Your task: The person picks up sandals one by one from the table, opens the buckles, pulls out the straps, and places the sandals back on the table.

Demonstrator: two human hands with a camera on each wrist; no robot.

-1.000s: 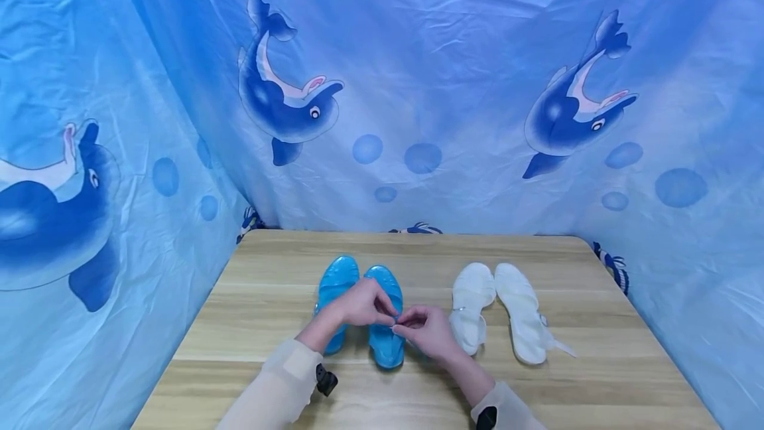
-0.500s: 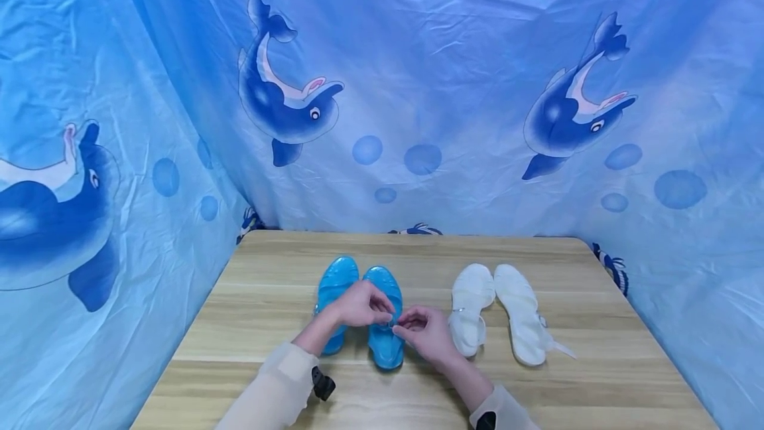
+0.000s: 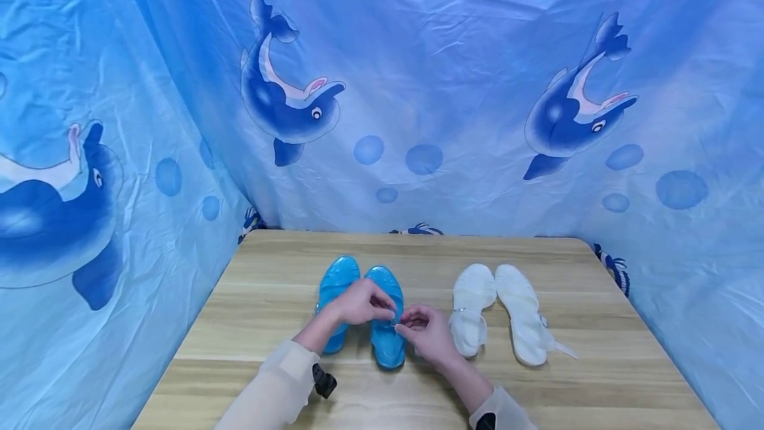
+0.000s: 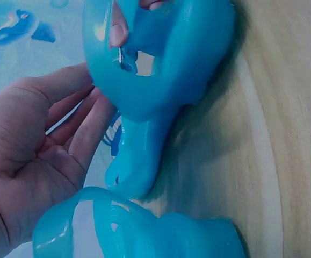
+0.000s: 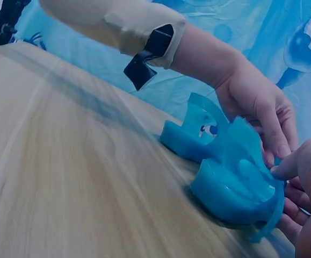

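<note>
A pair of translucent blue jelly sandals stands side by side mid-table. My left hand [image 3: 363, 302] reaches over the left blue sandal [image 3: 334, 297]. It pinches the ankle strap of the right blue sandal [image 3: 386, 340]. My right hand [image 3: 425, 332] meets it from the right and pinches the same strap, fingertips almost touching. In the left wrist view the right blue sandal [image 4: 166, 75] fills the top, with a fingertip at its buckle. The right wrist view shows the right blue sandal's heel [image 5: 236, 185] and my left hand [image 5: 257, 102] above it.
A pair of white sandals [image 3: 471, 310] [image 3: 524, 316] lies to the right of the blue pair, one strap trailing loose. The wooden table [image 3: 597, 377] is walled on three sides by a blue dolphin-print cloth [image 3: 453, 85].
Both hands stay pinched at the same strap of the right blue sandal; only small finger shifts show. The sandals have not moved.
</note>
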